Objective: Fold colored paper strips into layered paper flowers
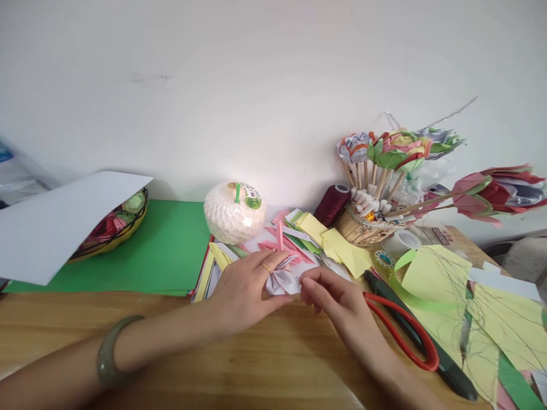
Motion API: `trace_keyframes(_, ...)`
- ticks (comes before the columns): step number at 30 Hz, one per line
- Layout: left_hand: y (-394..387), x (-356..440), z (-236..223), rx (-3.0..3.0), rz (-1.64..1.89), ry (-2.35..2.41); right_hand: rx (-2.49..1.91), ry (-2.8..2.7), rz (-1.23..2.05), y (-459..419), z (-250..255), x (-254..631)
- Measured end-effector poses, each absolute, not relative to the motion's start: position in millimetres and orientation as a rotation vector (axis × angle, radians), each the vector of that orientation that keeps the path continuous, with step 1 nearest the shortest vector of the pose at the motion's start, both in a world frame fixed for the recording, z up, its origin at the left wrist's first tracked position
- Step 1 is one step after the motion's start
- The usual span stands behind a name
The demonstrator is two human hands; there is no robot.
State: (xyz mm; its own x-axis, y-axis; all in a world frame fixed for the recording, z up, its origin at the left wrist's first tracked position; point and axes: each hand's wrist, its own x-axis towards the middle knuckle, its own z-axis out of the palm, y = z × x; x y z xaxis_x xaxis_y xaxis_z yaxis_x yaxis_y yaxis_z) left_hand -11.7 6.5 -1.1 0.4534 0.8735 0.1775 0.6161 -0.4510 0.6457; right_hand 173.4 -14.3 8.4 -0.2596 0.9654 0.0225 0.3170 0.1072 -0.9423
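Observation:
In the head view, my left hand (250, 285) is closed around a pale lavender folded paper flower (282, 280), thumb below it and fingers over the top. A ring and a green bangle (111, 353) are on that hand and wrist. Just right of the flower, my right hand (337, 296) is pinched, with its fingertips beside the paper edge. Whatever lies between those fingertips is too small to make out. Behind both hands lie pink folded paper pieces (280, 242) and yellow paper strips (352, 250). Red-handled scissors (405, 336) lie right of my right hand.
A foam-wrapped fruit (235, 213) stands behind my hands. At the back right are a basket of paper flowers (363, 228) and a maroon thread spool (332, 204). Yellow sheets (436, 273) with loose wires lie right. White paper (77, 222) covers part of a basket at left.

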Motion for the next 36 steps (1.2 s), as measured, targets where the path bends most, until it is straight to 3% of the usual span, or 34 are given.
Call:
trace_keyframes(5, 5.3, -11.4, -2.6, 2.215, 0.658, 1.183, -1.219, -1.571, 1.416, -13.2, 5.6, 170.6)
trace_keyframes(20, 0.0, -8.9, -7.1, 1.695, 0.977, 0.984, -1.232, -1.717, 1.342, -19.7, 0.2, 167.5)
trace_keyframes(32, 8.7, -7.0, -5.5, 0.837, 0.879, 0.573, -1.312, -1.332, 1.122, -11.6, 8.0, 176.8)
trace_keyframes(36, 6.5, -5.6, -5.8, 0.704, 0.759, 0.545, -1.274, -1.445, 1.221, -9.0, 10.0, 174.7)
